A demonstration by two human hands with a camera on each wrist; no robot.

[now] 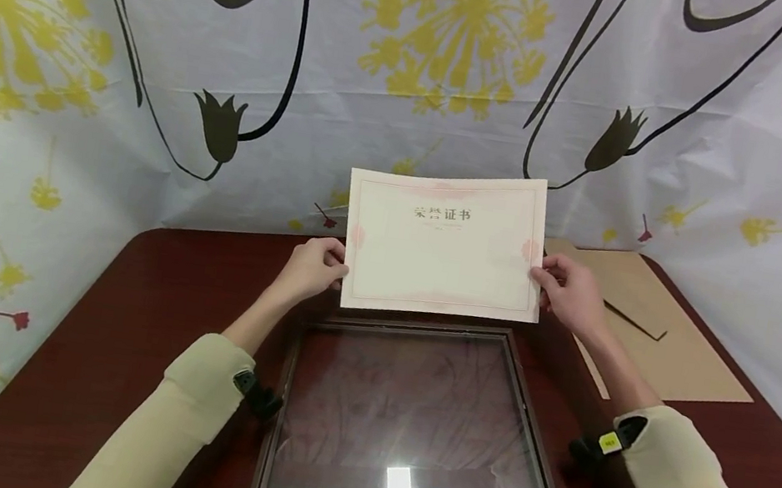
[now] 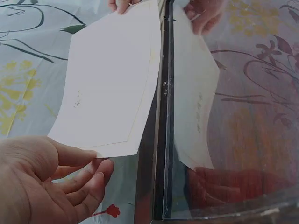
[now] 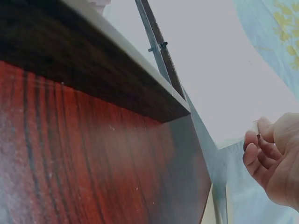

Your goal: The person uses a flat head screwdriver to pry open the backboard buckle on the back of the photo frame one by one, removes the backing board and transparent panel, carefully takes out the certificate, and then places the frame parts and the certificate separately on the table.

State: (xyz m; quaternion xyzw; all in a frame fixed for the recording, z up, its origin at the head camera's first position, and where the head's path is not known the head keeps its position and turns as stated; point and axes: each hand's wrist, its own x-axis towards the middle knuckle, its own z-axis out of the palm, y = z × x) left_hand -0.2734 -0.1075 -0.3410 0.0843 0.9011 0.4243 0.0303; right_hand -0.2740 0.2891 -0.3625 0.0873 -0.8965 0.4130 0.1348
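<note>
A cream certificate [image 1: 442,260] with a pink border and Chinese heading is held up facing me, just beyond the picture frame. My left hand [image 1: 315,268] pinches its left edge between thumb and fingers; in the left wrist view the thumb [image 2: 77,154] lies over the sheet's corner. At the opposite edge my right hand [image 1: 569,292] pinches it the same way, as the right wrist view shows with the fingers [image 3: 261,151] curled at the paper. Below lies a dark picture frame [image 1: 536,443] with a glass pane [image 1: 411,416], which reflects the sheet.
The frame rests on a dark red wooden table [image 1: 144,325]. At the right, a brown backing board [image 1: 685,355] lies flat with a thin dark strip [image 1: 633,321] on it. A white floral cloth [image 1: 309,80] hangs behind and along both sides of the table.
</note>
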